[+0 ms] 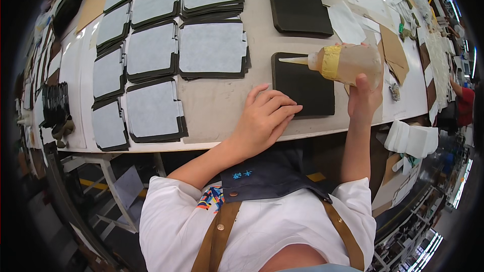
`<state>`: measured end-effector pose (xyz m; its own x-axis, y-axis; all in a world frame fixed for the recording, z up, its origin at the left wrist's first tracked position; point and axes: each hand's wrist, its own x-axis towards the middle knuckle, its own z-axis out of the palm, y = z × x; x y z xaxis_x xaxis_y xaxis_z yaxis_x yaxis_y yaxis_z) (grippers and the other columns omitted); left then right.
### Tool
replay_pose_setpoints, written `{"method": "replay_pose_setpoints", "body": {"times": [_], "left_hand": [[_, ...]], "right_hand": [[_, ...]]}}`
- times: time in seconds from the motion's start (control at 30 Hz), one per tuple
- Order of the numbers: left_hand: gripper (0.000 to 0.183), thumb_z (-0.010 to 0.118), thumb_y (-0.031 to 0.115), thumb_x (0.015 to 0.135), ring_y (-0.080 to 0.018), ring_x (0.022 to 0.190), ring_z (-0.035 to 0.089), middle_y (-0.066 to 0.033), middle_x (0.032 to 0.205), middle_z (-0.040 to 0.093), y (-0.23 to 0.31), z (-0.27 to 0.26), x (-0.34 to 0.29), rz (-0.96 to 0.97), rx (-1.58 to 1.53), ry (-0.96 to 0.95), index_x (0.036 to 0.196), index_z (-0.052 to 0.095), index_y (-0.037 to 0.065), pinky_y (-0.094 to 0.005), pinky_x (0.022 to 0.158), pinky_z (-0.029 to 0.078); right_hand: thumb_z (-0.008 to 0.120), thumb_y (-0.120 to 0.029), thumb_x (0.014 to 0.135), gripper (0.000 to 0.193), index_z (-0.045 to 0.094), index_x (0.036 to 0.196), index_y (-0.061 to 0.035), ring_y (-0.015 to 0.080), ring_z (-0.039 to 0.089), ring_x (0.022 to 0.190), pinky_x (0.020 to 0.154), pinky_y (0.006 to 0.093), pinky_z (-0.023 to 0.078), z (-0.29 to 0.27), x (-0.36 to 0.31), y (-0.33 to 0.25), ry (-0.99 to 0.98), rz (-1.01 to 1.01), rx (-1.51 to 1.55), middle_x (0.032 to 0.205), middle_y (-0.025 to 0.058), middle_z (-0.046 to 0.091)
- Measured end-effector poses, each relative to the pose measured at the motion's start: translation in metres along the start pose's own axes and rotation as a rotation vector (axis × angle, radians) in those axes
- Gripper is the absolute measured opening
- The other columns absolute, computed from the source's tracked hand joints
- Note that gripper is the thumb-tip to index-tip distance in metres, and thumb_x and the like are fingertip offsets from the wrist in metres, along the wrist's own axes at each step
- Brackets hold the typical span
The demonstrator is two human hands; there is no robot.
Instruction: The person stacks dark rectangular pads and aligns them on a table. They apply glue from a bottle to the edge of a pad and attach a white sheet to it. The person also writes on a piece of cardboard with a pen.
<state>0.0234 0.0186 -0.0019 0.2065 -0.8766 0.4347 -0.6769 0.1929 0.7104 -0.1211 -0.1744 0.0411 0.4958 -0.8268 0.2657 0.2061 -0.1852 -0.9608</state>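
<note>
A translucent squeeze bottle (357, 64) with yellow tape round its shoulder lies sideways in my right hand (364, 102). Its pale pointed nozzle aims left, above a flat dark rectangular panel (308, 93) near the table's front edge. My left hand (266, 116) rests at the panel's lower left corner, fingers stretched out and fingertips on its edge. Whether liquid is coming from the nozzle I cannot make out. Behind this panel sits a stack of similar dark panels (298, 12).
Several stacks of dark pieces with pale grey faces (210, 48) fill the table's left half. Paper sheets (348, 22) and brown cardboard (393, 53) lie to the right. White folded pads (411, 138) are beyond the right front edge. At far right a person in red (465, 102) is visible.
</note>
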Motion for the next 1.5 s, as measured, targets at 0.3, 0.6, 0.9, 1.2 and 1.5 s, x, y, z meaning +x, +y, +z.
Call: {"method": "replay_pose_setpoints", "body": {"times": [0.3, 0.6, 0.9, 1.2, 1.5], "left_hand": [[0.026, 0.067, 0.0, 0.081, -0.0201, 0.081, 0.056, -0.0015, 0.083, 0.063, -0.001, 0.001, 0.0, -0.011, -0.042, 0.102, 0.105, 0.07, 0.01, -0.0379, 0.085, 0.037], [0.012, 0.072, 0.015, 0.082, -0.0204, 0.064, 0.056, -0.001, 0.072, 0.061, 0.002, 0.0, -0.006, 0.133, -0.194, -0.094, 0.094, 0.071, 0.011, -0.0328, 0.059, 0.042], [0.017, 0.077, 0.025, 0.08, -0.0212, 0.062, 0.059, -0.0014, 0.069, 0.061, 0.002, 0.006, -0.007, 0.238, -0.25, -0.138, 0.087, 0.069, 0.012, -0.0335, 0.055, 0.046], [0.022, 0.076, 0.027, 0.08, -0.0228, 0.057, 0.056, -0.0023, 0.062, 0.056, 0.002, 0.008, -0.012, 0.272, -0.216, -0.195, 0.073, 0.063, 0.011, -0.035, 0.052, 0.045], [0.025, 0.078, 0.025, 0.078, -0.022, 0.053, 0.053, -0.0016, 0.06, 0.054, 0.001, 0.008, -0.013, 0.329, -0.196, -0.267, 0.067, 0.059, 0.012, -0.0348, 0.049, 0.041]], "right_hand": [[0.08, -0.037, 0.08, 0.077, 0.04, 0.137, -0.0018, 0.0272, 0.055, 0.121, 0.104, 0.0392, 0.044, 0.011, 0.02, -0.005, -0.137, 0.017, -0.074, 0.129, 0.0157, 0.054], [0.079, -0.036, 0.081, 0.073, 0.043, 0.134, -0.0022, 0.0254, 0.056, 0.118, 0.102, 0.0371, 0.045, 0.008, 0.028, -0.003, -0.202, 0.002, -0.078, 0.121, 0.017, 0.061], [0.079, -0.043, 0.078, 0.075, 0.045, 0.131, -0.0015, 0.0243, 0.058, 0.114, 0.099, 0.0366, 0.045, 0.001, 0.024, -0.006, -0.259, 0.053, -0.107, 0.115, 0.0164, 0.063], [0.073, -0.052, 0.077, 0.08, 0.043, 0.128, 0.0013, 0.0352, 0.063, 0.106, 0.094, 0.0465, 0.05, 0.001, 0.007, -0.014, -0.393, 0.07, -0.1, 0.111, 0.0209, 0.059], [0.079, -0.052, 0.074, 0.102, 0.03, 0.144, 0.0043, 0.0365, 0.04, 0.135, 0.11, 0.0494, 0.041, -0.044, 0.001, -0.005, -0.003, 0.356, 0.804, 0.139, 0.0231, 0.043]]}}
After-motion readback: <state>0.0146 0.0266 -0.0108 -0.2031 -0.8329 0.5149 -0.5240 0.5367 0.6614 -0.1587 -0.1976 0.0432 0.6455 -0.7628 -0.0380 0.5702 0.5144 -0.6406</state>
